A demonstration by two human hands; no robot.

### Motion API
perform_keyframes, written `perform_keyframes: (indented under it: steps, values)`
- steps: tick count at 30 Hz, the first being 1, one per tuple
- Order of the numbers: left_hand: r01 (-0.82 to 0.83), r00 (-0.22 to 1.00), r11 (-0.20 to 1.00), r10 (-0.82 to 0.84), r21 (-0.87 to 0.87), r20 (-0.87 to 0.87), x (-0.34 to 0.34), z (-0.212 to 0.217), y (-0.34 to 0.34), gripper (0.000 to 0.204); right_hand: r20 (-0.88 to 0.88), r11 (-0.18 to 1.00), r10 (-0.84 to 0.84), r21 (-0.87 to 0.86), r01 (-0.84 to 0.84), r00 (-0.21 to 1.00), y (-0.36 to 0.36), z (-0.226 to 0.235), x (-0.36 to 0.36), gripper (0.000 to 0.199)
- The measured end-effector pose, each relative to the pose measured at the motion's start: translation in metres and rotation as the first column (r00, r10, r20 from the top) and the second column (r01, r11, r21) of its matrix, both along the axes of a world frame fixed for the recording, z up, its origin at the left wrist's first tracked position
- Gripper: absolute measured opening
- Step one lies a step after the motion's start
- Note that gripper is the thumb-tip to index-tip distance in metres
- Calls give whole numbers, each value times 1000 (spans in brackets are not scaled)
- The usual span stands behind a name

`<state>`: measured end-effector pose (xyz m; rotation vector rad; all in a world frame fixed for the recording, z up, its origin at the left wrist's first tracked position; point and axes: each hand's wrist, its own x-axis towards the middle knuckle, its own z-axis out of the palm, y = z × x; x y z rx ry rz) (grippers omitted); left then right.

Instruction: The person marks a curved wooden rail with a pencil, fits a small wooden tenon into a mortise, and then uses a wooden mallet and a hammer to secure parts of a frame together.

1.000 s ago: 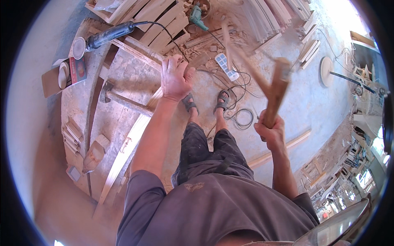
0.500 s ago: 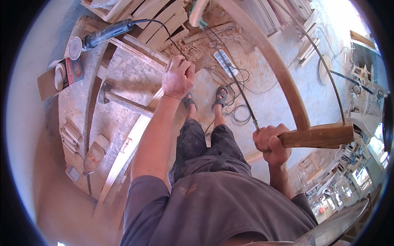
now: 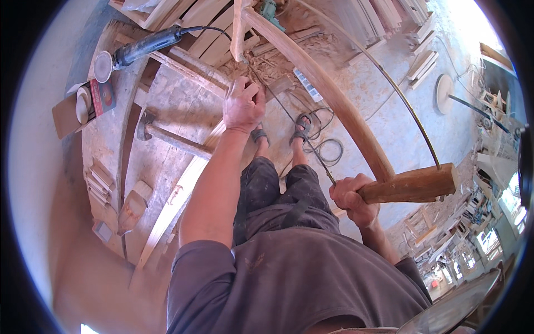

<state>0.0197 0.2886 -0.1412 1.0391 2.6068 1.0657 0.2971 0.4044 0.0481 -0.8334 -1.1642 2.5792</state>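
Note:
My right hand (image 3: pixel 354 199) is closed round the near end of a wooden frame saw (image 3: pixel 328 83), where the blade meets the thick end bar (image 3: pixel 409 185). Its narrow blade (image 3: pixel 295 123) runs forward and left, passing just right of my left hand (image 3: pixel 243 104). That hand is closed at the bench edge, over the far end of a long pale wooden board (image 3: pixel 177 195). My forearm covers part of the board, and the fingers hide its tip. Left of it a hammer (image 3: pixel 175 140) lies on the workbench (image 3: pixel 183 92).
A blue angle grinder (image 3: pixel 147 47) and an open cardboard box (image 3: pixel 69 114) stand at the bench's far left. Wood shavings, a green power tool (image 3: pixel 271 14), a white power strip (image 3: pixel 307 84) and coiled cable (image 3: pixel 328 151) lie on the floor. Stacked boards (image 3: pixel 364 33) are farther off.
The frame saw and my right hand have shifted left, and the saw's far end now stands above my left hand. My left hand stays almost in place.

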Motion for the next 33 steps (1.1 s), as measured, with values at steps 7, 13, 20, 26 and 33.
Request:
perform_keyframes:
  steps: [7,13,20,26,33]
  values:
    - [30,998,999,-30,-14,-56,-2,1,1,11,-13,1000,21,-9,-21,1000,6,10,1,26]
    - [38,996,999,-38,-5,-75,-2,-2,0,11,79,999,38,3,-38,996,11,-3,-12,30]
    - [65,993,998,-65,-7,-103,-2,-1,0,14,94,981,116,147,-129,989,13,-3,1,13]
    - [26,998,1000,-26,-10,-52,0,3,-4,14,280,997,56,27,-66,958,7,-1,-20,12]
    - [75,992,997,-75,-2,-97,1,2,-2,16,152,968,99,212,-130,983,2,17,4,13]
